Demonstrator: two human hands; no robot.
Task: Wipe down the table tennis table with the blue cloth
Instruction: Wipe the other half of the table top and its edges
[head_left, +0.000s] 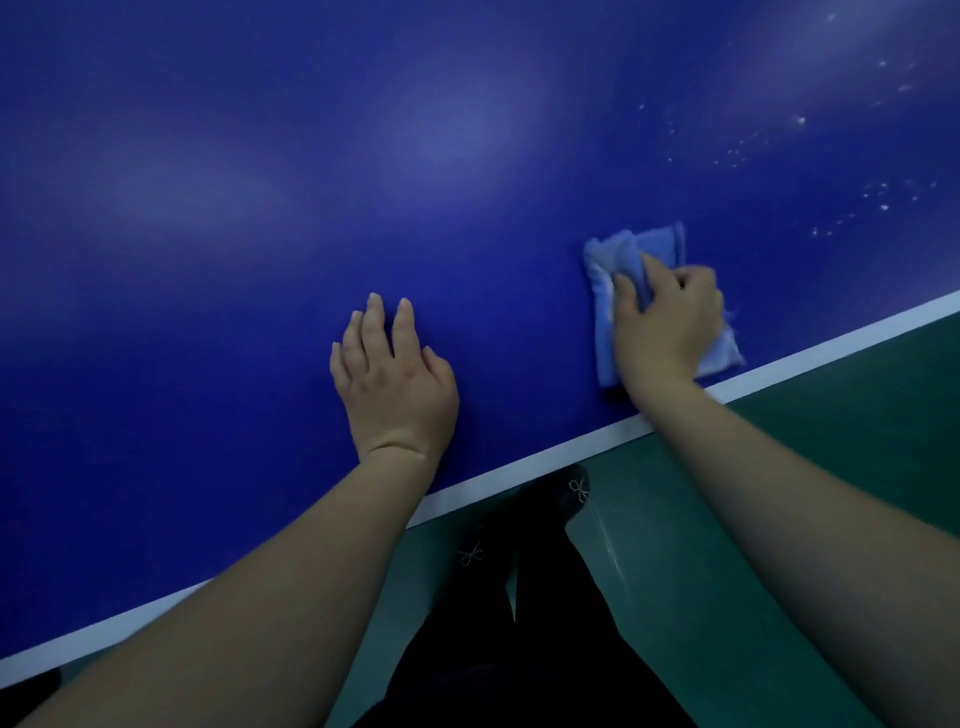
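Note:
The dark blue table tennis table (260, 234) fills most of the view, its white edge line (519, 470) running diagonally from lower left to upper right. My right hand (667, 322) presses a folded light blue cloth (613, 260) onto the table close to that edge, fingers closed on the cloth. My left hand (392, 376) lies flat on the table surface to the left of the cloth, fingers spread, holding nothing. Small white specks (872, 195) dot the table beyond the cloth at the upper right.
Below the table edge lies a green floor (805, 441). My dark trousers and dark shoes (569, 491) show under the edge between my forearms.

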